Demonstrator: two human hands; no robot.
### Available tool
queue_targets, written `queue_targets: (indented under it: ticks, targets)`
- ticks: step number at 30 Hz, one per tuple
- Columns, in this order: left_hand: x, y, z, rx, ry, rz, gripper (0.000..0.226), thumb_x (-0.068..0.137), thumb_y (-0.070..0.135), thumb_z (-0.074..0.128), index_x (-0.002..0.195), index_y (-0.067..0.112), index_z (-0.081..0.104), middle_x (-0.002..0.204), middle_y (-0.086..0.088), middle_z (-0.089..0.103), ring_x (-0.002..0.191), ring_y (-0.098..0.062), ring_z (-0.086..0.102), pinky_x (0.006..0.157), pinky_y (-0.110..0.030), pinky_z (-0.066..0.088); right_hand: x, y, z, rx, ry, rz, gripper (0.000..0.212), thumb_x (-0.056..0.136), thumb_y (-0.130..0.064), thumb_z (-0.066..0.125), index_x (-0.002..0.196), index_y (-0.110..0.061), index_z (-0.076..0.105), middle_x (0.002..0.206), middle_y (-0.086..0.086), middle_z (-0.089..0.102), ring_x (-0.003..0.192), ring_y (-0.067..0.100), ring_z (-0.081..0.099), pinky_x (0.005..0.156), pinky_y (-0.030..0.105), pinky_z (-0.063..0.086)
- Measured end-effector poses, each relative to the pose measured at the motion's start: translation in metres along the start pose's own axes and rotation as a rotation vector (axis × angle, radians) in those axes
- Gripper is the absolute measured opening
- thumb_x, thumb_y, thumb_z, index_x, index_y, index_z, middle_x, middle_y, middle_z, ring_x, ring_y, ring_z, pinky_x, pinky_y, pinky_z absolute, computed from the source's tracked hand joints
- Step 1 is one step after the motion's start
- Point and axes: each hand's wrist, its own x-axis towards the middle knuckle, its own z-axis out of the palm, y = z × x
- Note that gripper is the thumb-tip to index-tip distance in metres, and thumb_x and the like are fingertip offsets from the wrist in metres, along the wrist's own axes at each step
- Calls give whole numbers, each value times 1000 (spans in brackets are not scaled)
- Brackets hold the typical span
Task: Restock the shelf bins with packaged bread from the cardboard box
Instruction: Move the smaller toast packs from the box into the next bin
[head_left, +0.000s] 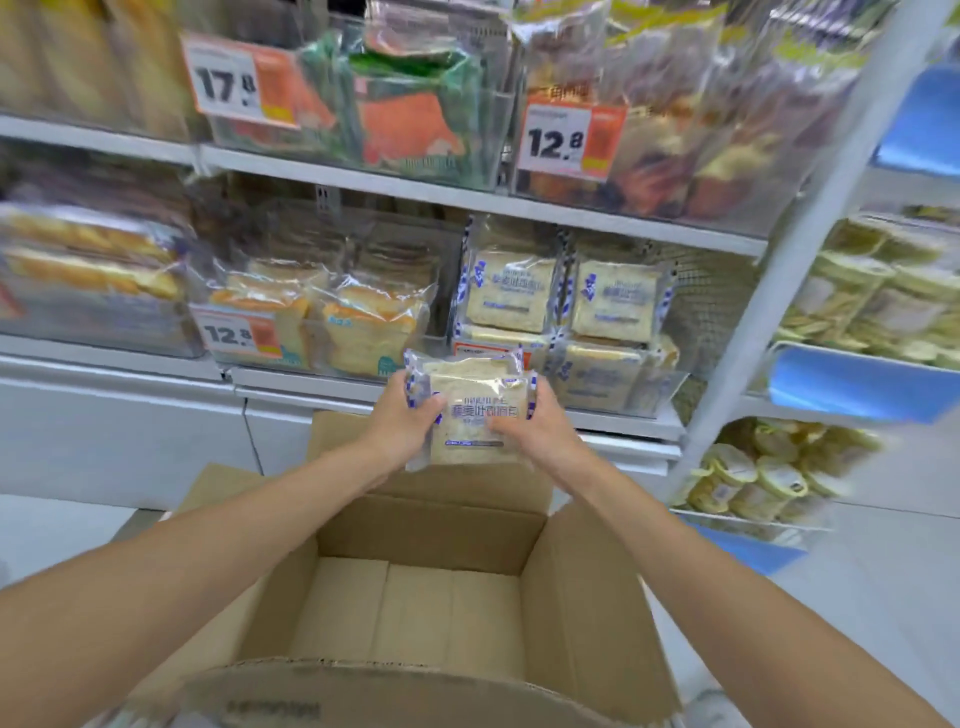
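Two stacked packs of sliced bread (475, 387) in clear wrap with blue-white edges are held up in front of the lower shelf. My left hand (402, 421) grips their left side and my right hand (540, 426) grips their right side, thumbs on the front pack. Right behind them, a clear shelf bin (660, 392) holds several of the same packs (511, 291), some upright and some lying flat. Below my arms stands the open cardboard box (415, 525); its visible floor is bare.
Clear bins of other bread fill the shelves to the left (358, 327) and above (410, 119), with price tags 12.8 and 17.8. A white upright post (789, 249) bounds the unit on the right; beyond it racks hold yellow packaged goods (748, 483).
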Motion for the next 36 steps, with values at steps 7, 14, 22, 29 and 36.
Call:
queue_targets:
  ticks: [7,14,22,29,36]
  targets:
    - [77,67,27,143,113,420,23,96,36,55,110,17,52,88,8,56,76,-11,54,69,-36,45,58,-38,-44,-219,371,-291,77,77,-42,72,141,-20,35,141,-2,49,127,18,49,105,44,44]
    - [140,65,34,349,193,484,74,95,45,55,151,34,8,89,0,58,80,-18,57,64,-33,42,99,-31,-48,-381,534,-469,91,88,-30,70,155,-23,9,152,-8,29,133,-4,27,103,8,23]
    - [122,54,18,730,68,634,121,59,68,78,154,33,12,133,6,54,118,-18,48,104,-41,32,108,-14,-47,-698,536,-509,63,95,-35,57,150,-27,27,149,6,31,128,24,46,96,36,49]
    - [125,56,6,855,165,788,126,57,73,73,156,26,11,163,1,8,148,-20,15,116,-43,18,108,-19,-56,-826,637,-649,58,90,-36,66,140,-15,44,147,14,33,133,27,39,102,38,47]
    - [123,57,9,895,119,759,132,58,76,68,155,26,-6,164,5,6,148,-10,16,115,-33,17,104,-26,-57,-611,466,-589,55,93,-31,63,142,-24,38,150,7,26,121,19,47,87,28,48]
